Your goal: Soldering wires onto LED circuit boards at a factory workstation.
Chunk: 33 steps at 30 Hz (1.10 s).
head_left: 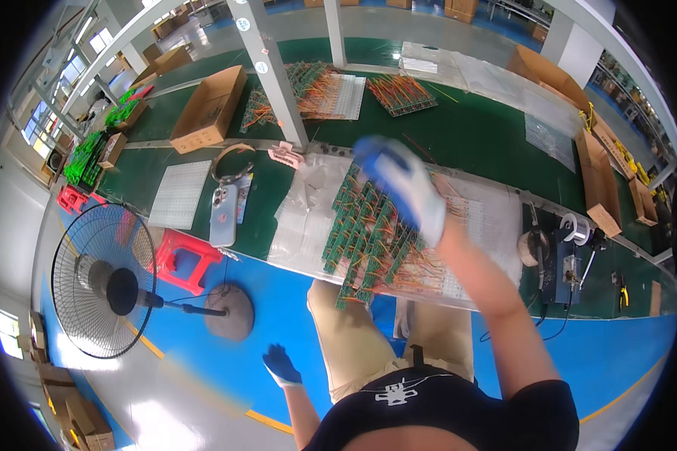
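My right hand point(408, 184), in a blue and white glove, is over the far part of a batch of green circuit boards point(357, 233) with orange wires. Motion smears its fingers, so whether they grip a board is unclear. The boards lie in slanting rows, some jutting past the table's near edge, partly over a white perforated panel point(466, 218). Beneath them spreads a pale sheet point(297, 233). Away from the table, my left hand point(280, 366) hangs low at my left side in a dark blue glove, fingers stretched out, with nothing visible in it.
A soldering station point(568, 263), solder spool point(575, 229) and pliers point(623, 293) stand right. More wired boards point(400, 94) lie beyond a metal post point(271, 75). Leftward are a phone point(223, 216), a white panel point(180, 194), a cardboard tray point(209, 109), a fan point(105, 282) and a red stool point(184, 263).
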Available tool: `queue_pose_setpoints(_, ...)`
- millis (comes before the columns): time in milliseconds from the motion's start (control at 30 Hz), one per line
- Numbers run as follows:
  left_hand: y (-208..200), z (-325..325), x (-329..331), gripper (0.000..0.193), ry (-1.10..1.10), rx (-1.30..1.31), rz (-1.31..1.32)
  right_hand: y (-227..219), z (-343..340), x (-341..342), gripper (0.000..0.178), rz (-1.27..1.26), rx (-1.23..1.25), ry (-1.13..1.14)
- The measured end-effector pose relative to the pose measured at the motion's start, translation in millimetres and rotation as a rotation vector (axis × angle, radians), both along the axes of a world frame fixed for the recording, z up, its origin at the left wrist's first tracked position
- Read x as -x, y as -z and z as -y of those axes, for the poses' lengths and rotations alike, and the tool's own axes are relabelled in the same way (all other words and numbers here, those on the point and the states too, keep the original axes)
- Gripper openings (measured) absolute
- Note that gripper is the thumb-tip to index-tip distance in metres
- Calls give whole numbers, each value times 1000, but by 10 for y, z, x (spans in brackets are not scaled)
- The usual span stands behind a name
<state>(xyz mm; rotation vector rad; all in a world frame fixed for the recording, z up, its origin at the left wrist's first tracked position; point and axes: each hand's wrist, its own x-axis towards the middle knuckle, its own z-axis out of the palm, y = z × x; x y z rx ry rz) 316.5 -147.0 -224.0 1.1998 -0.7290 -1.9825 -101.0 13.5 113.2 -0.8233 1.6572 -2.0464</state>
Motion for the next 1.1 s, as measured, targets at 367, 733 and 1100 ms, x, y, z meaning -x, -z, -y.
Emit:
queue_pose_setpoints(367, 819, -460, -84, 59, 39, -271, 269, 1258, -185, 3671, 46, 939, 343, 488)
queue_pose_setpoints(733, 508, 104, 18, 55, -14, 18, 283, 1151, 469, 3579, 43, 867, -369, 1032)
queue_pose_setpoints(1100, 276, 329, 115, 53, 21, 224, 248, 1380, 217, 4036, 34, 304, -57, 931)
